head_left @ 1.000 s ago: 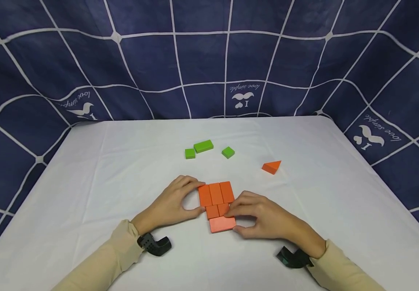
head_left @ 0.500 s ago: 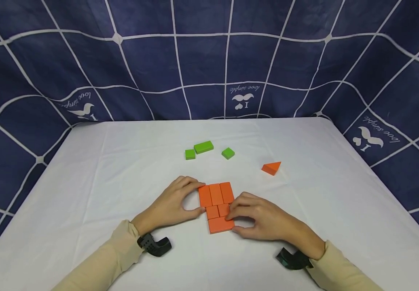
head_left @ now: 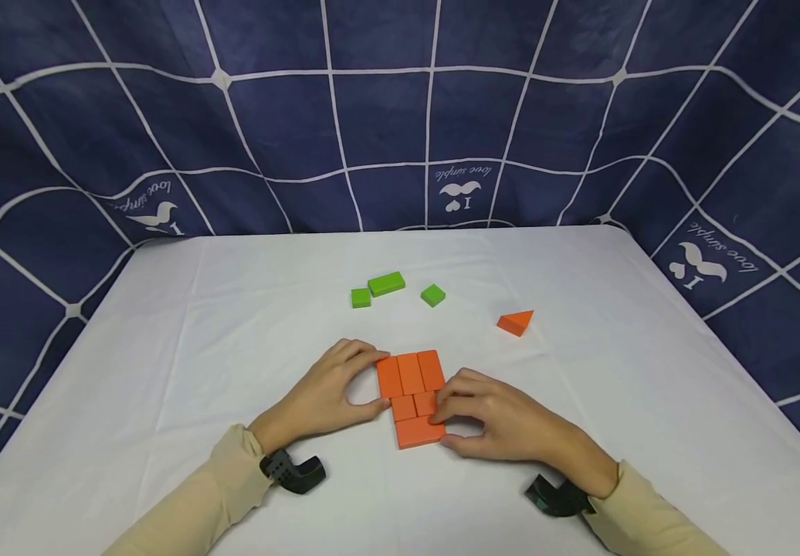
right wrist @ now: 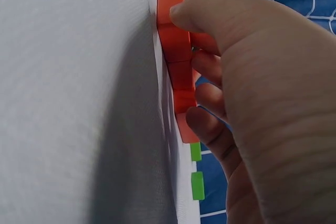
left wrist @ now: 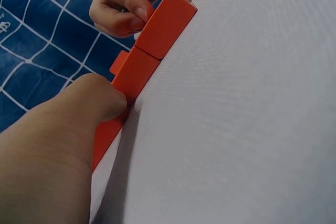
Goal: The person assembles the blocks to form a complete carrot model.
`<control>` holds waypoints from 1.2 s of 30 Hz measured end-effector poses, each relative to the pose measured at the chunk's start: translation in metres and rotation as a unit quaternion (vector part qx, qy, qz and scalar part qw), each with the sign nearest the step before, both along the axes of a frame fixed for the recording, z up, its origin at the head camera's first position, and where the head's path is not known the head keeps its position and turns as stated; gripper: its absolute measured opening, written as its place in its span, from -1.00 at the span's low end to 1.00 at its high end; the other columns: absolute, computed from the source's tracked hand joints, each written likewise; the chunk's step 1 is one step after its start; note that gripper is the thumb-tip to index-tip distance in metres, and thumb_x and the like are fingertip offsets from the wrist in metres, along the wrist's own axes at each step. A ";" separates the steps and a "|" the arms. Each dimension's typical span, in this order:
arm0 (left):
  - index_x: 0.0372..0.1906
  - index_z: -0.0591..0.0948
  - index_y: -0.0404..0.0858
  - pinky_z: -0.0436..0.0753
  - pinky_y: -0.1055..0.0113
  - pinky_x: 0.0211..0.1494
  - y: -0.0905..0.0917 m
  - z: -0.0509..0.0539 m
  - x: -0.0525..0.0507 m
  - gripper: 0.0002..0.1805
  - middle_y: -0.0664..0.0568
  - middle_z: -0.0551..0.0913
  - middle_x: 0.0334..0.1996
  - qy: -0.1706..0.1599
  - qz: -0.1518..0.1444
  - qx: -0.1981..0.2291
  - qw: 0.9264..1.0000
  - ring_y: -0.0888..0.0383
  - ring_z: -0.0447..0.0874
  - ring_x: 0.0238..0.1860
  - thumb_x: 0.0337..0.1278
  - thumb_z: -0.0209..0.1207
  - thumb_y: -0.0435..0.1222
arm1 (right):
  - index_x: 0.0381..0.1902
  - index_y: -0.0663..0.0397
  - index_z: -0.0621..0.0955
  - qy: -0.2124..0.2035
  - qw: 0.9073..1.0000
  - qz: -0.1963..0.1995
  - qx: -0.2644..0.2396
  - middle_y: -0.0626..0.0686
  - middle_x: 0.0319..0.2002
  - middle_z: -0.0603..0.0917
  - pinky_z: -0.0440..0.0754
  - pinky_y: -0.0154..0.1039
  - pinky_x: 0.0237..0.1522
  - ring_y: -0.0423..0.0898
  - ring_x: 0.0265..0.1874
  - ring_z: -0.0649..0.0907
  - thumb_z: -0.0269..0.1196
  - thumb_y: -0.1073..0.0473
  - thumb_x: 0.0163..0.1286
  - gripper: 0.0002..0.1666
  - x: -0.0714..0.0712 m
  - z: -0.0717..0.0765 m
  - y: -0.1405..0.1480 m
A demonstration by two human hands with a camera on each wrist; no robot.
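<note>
- Backdrop: navy cloth (head_left: 275, 116), white grid lines, some upside-down "love simple" lettering; it surrounds the back and sides of a white table (head_left: 247, 309).
- Six orange blocks lie flat, side against side, on the near half of the table, between the two hands.
- Far row: left block (head_left: 390, 378), middle block (head_left: 411, 374), right block (head_left: 432, 369), all standing lengthwise to the person.
- Next row: two small blocks, small left one (head_left: 403, 408) and small right one (head_left: 425, 402); the latter partly hidden by fingers.
- Nearest row: long block (head_left: 415, 434), lying crosswise.
- Left hand (head_left: 340, 390): thumb and index pinch the left block end to end, index at its far corner, thumb at its near corner; other fingers bunched behind the index.
- Right hand (head_left: 486, 409): thumb and index pinch the right end of the long block, thumb low at the corner, index by its far edge; remaining fingers bent.
- Orange wedge (head_left: 515, 323) lies apart, beyond the right hand.
- Further back: green square (head_left: 361, 298) just beside green bar (head_left: 387, 283); green cube (head_left: 432, 295) to their right, turned diagonally.
- Beige sleeves (head_left: 191, 494) on both arms, black device (head_left: 293, 472) at each wrist.
</note>
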State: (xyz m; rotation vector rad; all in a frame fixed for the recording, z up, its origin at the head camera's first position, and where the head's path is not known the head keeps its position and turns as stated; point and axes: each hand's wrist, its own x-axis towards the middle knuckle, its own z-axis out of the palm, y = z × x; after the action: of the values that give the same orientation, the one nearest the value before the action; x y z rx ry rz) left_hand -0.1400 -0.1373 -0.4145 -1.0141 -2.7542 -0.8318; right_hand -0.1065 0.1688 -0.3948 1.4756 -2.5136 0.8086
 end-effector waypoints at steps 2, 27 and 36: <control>0.32 0.59 -0.12 0.52 0.08 0.37 0.000 0.000 0.000 -0.31 0.12 0.57 0.16 -0.001 0.000 0.000 1.000 0.16 0.45 0.24 0.09 0.41 0.05 | -0.12 -0.24 0.76 -0.002 1.000 -0.002 0.000 -0.32 -0.04 0.63 0.58 -0.36 0.16 -0.34 0.04 0.56 0.48 0.10 0.26 -0.77 0.001 0.000 0.000; 0.37 0.55 -0.17 0.50 0.07 0.41 0.000 0.000 0.001 -0.29 0.07 0.55 0.22 -0.007 0.017 -0.003 1.000 0.13 0.45 0.27 0.15 0.37 0.04 | 0.36 -0.24 0.56 -0.015 0.988 -0.140 0.067 -0.14 0.39 0.48 0.58 -0.13 0.28 -0.19 0.34 0.42 0.43 -0.35 0.22 -0.20 -0.001 0.000 -0.001; 0.38 0.55 -0.15 0.49 0.08 0.42 0.000 -0.001 0.001 -0.28 0.09 0.54 0.23 -0.011 0.020 -0.004 1.000 0.15 0.44 0.28 0.15 0.37 0.05 | 0.43 -0.21 0.51 -0.041 0.980 -0.166 0.104 -0.09 0.53 0.36 0.57 -0.06 0.31 -0.15 0.41 0.38 0.38 -0.34 0.27 -0.16 0.002 0.000 -0.001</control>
State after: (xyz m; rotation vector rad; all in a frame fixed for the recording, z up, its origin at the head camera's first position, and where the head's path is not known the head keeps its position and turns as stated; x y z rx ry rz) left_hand -0.1393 -0.1376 -0.4156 -0.9536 -2.7886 -0.8304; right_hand -0.1044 0.1674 -0.3944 1.0399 -2.8710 0.5774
